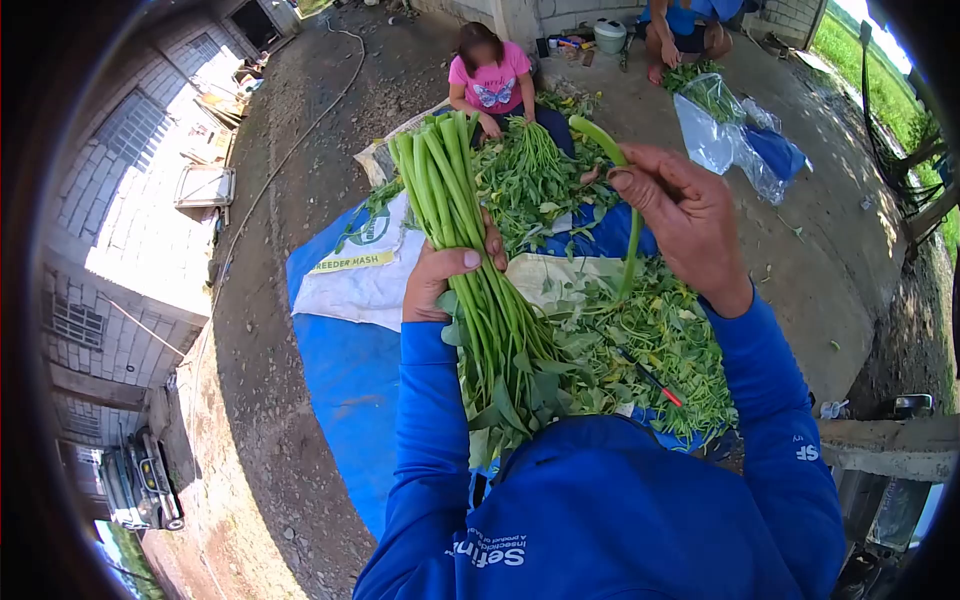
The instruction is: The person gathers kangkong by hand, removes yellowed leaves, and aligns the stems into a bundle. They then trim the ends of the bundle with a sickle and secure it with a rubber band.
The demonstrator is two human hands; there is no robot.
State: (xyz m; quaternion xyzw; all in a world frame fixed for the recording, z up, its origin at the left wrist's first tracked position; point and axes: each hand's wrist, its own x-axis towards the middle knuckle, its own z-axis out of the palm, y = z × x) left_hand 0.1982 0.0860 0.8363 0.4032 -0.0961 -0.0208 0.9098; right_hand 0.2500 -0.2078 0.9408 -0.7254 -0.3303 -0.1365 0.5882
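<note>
My left hand (445,268) is wrapped round a thick bundle of green stems (490,310), its pale cut ends pointing up and away, its leaves hanging toward my chest. To the right, my right hand (685,215) pinches a single green stem (634,240) between thumb and fingers. This stem curves at its top and hangs down beside the bundle, not touching it. Below it lies a wide pile of loose leafy greens (650,340), with a tool with a red end (660,383) on it.
A person in a pink shirt (495,85) sits ahead among more greens (530,165). Another person (680,35) crouches behind, near a clear plastic bag (735,135). Sacks (350,290) lie on a blue tarp (345,400). A hose (290,150) crosses the ground at left.
</note>
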